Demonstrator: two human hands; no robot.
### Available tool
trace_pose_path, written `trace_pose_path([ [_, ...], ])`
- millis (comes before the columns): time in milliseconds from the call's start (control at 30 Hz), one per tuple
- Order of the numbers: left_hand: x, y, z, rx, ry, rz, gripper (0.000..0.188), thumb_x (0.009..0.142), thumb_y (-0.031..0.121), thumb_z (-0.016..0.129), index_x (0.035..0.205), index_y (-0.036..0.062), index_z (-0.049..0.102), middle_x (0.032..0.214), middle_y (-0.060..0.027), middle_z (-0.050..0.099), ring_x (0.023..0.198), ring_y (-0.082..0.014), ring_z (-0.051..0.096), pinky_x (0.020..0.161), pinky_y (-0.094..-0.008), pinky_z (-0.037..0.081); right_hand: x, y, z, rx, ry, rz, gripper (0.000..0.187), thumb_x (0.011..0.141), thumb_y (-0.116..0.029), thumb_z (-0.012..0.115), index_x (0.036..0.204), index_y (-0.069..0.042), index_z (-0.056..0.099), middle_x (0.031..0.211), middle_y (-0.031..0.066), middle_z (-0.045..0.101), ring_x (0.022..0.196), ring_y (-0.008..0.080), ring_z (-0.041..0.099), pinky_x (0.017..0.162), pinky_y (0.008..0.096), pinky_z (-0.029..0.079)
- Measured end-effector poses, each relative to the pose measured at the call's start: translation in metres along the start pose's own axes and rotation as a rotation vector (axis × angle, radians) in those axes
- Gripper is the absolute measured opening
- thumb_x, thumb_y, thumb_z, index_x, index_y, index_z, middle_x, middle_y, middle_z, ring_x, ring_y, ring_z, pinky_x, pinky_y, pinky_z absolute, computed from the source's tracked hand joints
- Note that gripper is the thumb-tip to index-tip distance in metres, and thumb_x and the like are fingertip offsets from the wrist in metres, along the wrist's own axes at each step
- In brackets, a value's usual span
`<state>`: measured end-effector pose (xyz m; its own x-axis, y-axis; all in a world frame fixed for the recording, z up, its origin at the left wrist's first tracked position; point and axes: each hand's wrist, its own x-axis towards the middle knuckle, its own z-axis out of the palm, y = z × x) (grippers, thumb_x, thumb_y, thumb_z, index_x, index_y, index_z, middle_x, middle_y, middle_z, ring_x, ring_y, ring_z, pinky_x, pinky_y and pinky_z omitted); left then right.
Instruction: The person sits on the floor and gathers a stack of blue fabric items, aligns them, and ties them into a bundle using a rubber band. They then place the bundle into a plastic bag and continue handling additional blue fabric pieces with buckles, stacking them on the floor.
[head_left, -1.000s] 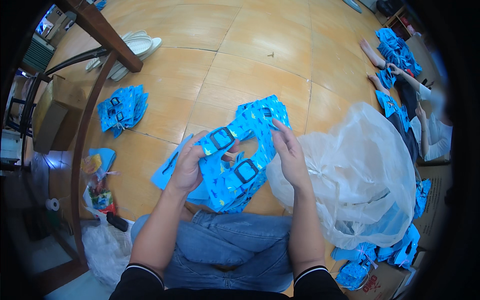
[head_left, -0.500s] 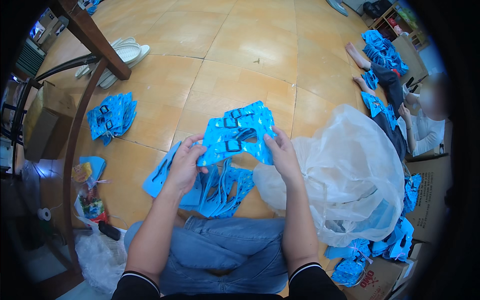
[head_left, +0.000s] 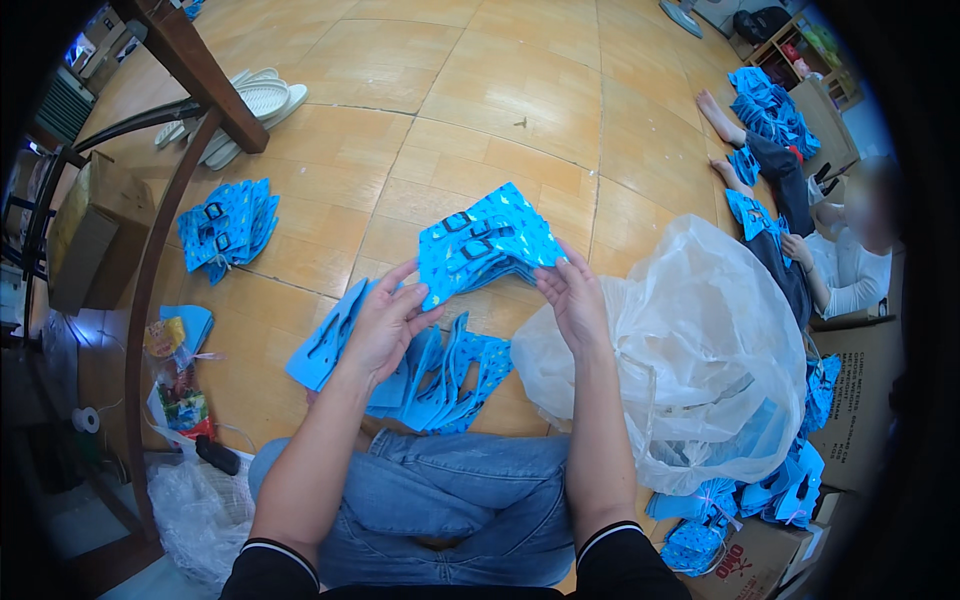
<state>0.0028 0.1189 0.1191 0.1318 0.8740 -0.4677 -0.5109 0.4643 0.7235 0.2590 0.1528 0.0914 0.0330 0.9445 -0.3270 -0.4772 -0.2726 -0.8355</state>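
Between my hands is a small stack of bright blue patterned fabric pieces [head_left: 492, 228] with black plastic buckles, raised above the floor. My left hand [head_left: 392, 322] pinches its lower left corner between thumb and fingers. At the right corner, my right hand [head_left: 575, 298] grips the edge with the thumb on top. Below the stack, in front of my crossed legs, lies a fanned row of similar blue pieces [head_left: 440, 380] with cut-out openings. It is partly hidden by my left hand and forearm.
A buckled blue pile [head_left: 228, 228] lies to the left, near a wooden chair leg [head_left: 215, 90] and pale sandals [head_left: 262, 105]. On the right stand a translucent plastic bag [head_left: 700, 350], tied blue bundles [head_left: 695, 540] and cartons [head_left: 855, 400]. Another person [head_left: 855, 265] sits at far right.
The held stack has tilted and bent, its middle raised, and its buckles have turned. My right hand has shifted slightly right and lower. The view has moved a little.
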Motion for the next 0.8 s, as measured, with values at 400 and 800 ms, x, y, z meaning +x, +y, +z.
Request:
trace_pose_path([
  [400, -0.034, -0.025, 0.029, 1.161, -0.338, 0.256, 0.043, 0.088, 0.031, 0.062, 0.119, 0.0032, 0.051, 0.087, -0.0155, 0.065, 0.082, -0.0283, 0.065, 0.067, -0.0410, 0.051, 0.031, 0.051, -0.042, 0.016, 0.361, 0.074, 0.044, 0.099, -0.012, 0.045, 0.141, -0.005, 0.034, 0.096, 0.0104, 0.062, 0.076, 0.0147, 0.063, 0.066, 0.0250, 0.054],
  [800, -0.054, -0.032, 0.033, 1.692, -0.627, 0.072, 0.072, 0.081, 0.028, 0.066, 0.141, 0.0081, 0.032, 0.089, -0.0160, 0.067, 0.080, -0.0359, 0.065, 0.069, -0.0485, 0.050, 0.019, 0.029, -0.016, -0.765, 0.551, -0.198, 0.051, 0.097, -0.023, 0.052, 0.140, 0.000, 0.036, 0.075, 0.0046, 0.060, 0.061, 0.0109, 0.053, 0.055, 0.0255, 0.046],
])
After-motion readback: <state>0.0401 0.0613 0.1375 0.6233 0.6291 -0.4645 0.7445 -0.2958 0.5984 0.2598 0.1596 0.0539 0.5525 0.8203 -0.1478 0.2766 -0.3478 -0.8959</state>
